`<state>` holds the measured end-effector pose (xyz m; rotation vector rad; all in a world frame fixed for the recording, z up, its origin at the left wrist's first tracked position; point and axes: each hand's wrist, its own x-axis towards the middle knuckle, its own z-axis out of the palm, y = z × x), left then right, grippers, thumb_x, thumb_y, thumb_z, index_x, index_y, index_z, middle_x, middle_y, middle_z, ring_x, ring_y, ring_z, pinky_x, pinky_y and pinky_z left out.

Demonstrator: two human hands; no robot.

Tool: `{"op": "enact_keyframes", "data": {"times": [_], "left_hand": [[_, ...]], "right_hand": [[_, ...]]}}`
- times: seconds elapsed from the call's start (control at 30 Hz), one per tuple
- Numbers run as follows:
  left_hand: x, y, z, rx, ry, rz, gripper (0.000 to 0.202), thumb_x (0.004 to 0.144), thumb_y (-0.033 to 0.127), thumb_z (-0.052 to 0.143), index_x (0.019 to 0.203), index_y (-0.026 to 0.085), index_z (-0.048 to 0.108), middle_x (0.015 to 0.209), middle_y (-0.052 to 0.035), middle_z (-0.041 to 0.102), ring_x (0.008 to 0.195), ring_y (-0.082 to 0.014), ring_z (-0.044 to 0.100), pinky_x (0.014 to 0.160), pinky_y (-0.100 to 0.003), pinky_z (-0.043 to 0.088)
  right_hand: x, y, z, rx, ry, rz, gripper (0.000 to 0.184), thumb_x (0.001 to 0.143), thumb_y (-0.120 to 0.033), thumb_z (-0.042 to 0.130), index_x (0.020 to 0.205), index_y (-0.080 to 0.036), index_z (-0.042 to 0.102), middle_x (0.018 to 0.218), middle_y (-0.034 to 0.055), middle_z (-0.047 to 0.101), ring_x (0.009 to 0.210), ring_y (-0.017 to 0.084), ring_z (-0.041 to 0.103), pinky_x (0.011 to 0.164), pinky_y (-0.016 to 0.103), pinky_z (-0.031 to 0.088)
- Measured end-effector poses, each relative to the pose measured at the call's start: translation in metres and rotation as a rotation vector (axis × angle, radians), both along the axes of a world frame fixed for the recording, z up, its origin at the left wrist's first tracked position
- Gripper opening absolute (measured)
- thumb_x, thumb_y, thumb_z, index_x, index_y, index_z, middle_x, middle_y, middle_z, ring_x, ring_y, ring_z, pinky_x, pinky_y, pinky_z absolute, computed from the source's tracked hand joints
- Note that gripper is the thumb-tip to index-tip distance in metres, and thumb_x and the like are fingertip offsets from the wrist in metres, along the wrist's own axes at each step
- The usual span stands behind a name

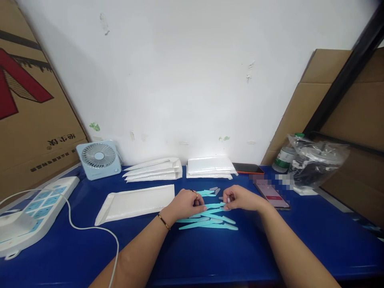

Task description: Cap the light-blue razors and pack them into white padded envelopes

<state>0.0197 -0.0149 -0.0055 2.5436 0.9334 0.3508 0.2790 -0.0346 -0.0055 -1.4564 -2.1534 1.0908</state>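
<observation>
Pinching a turquoise strip (pixel 214 205), both hands (pixel 183 205) (pixel 240 197) work right of a ®-marked carton (pixel 57 120).

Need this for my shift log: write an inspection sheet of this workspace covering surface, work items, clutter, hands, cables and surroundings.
Surface: blue tabletop, partly covered.
Work items: overlapping turquoise razor-shaped sticks; a single white mailer; left mailer stack and right mailer stack near the wall.
Clutter: light-blue fan, orange-edged phone, lit phone, green-capped bottle, clear plastic bag with dark contents.
Hands: left hand and right hand have fingers at opposite ends of one stick; exact grip unclear.
Cables: white cable crosses the power strip and left forearm in this view.
Surroundings: scuffed white wall; left cardboard; right cardboard.
</observation>
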Motion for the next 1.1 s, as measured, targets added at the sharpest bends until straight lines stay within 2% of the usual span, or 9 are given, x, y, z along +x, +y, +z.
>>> {"op": "enact_keyframes", "data": {"times": [0.17,0.33,0.43,0.5,0.6,0.67,0.77,0.93,1.1], "left_hand": [[0.000,0.007,-0.002,0.040,-0.016,0.084,0.026,0.084,0.041,0.050,0.083,0.023,0.069,0.089,0.0006,0.069,0.082,-0.0151,0.060,0.073,-0.023,0.040],[-0.010,0.020,-0.005,0.103,0.036,0.234,0.022,0.082,0.038,0.053,0.080,0.025,0.070,0.092,0.0011,0.070,0.087,-0.0185,0.060,0.077,-0.029,0.039],[-0.013,0.023,-0.007,0.114,0.058,0.280,0.021,0.082,0.037,0.053,0.083,0.025,0.070,0.091,-0.0006,0.069,0.089,-0.0200,0.059,0.078,-0.030,0.039],[-0.012,0.023,-0.008,0.134,0.043,0.300,0.020,0.080,0.036,0.055,0.089,0.026,0.069,0.092,-0.0016,0.068,0.091,-0.0206,0.058,0.078,-0.031,0.039],[-0.010,0.019,-0.007,0.120,-0.003,0.289,0.022,0.078,0.036,0.056,0.093,0.025,0.066,0.091,-0.0015,0.067,0.088,-0.0192,0.058,0.076,-0.029,0.040],[-0.008,0.016,-0.006,0.079,-0.014,0.232,0.020,0.078,0.038,0.056,0.085,0.024,0.067,0.086,-0.0007,0.067,0.083,-0.0175,0.059,0.072,-0.027,0.040],[-0.006,0.012,-0.007,0.045,0.000,0.117,0.021,0.077,0.041,0.057,0.078,0.023,0.067,0.077,0.0003,0.066,0.077,-0.0158,0.058,0.067,-0.024,0.039],[-0.003,0.011,-0.007,0.035,0.008,0.061,0.021,0.081,0.036,0.053,0.076,0.022,0.068,0.077,0.0005,0.068,0.072,-0.0142,0.059,0.066,-0.024,0.039],[-0.007,0.023,-0.004,0.150,-0.001,0.197,0.018,0.082,0.031,0.053,0.077,0.023,0.068,0.084,0.0001,0.068,0.079,-0.0164,0.059,0.072,-0.027,0.038]], "right_hand": [[-0.002,0.006,-0.008,-0.004,0.198,-0.089,0.036,0.056,-0.043,0.078,0.069,-0.015,0.060,0.057,-0.0022,0.056,0.052,0.010,0.049,0.051,0.022,0.036],[0.009,0.015,-0.015,0.028,0.196,-0.137,0.036,0.059,-0.045,0.076,0.066,-0.014,0.058,0.059,-0.0007,0.058,0.053,0.010,0.049,0.051,0.022,0.035],[0.012,0.017,-0.015,0.161,0.072,-0.223,0.036,0.060,-0.047,0.074,0.074,-0.016,0.062,0.058,-0.0024,0.055,0.052,0.010,0.046,0.049,0.022,0.033],[0.007,0.015,-0.014,0.288,0.001,-0.228,0.033,0.064,-0.047,0.072,0.079,-0.017,0.065,0.066,-0.0010,0.056,0.055,0.011,0.046,0.051,0.023,0.034],[-0.007,0.010,-0.011,0.347,-0.049,-0.077,0.025,0.071,-0.043,0.068,0.078,-0.019,0.066,0.079,0.0018,0.056,0.064,0.012,0.049,0.057,0.023,0.038],[-0.017,0.006,-0.010,0.319,-0.093,0.043,0.019,0.072,-0.038,0.069,0.077,-0.020,0.066,0.080,0.0015,0.054,0.065,0.012,0.050,0.057,0.023,0.038],[-0.026,0.004,-0.010,0.323,-0.149,0.114,0.011,0.074,-0.029,0.067,0.077,-0.019,0.064,0.081,0.0011,0.053,0.065,0.012,0.049,0.057,0.022,0.037],[-0.023,0.003,-0.006,0.336,-0.123,0.102,0.008,0.080,-0.026,0.059,0.078,-0.019,0.061,0.082,0.0014,0.051,0.065,0.012,0.049,0.058,0.022,0.038],[0.001,0.008,-0.002,0.376,-0.089,-0.039,0.009,0.080,-0.026,0.058,0.076,-0.018,0.060,0.082,0.0022,0.054,0.070,0.014,0.052,0.063,0.024,0.040]]}}
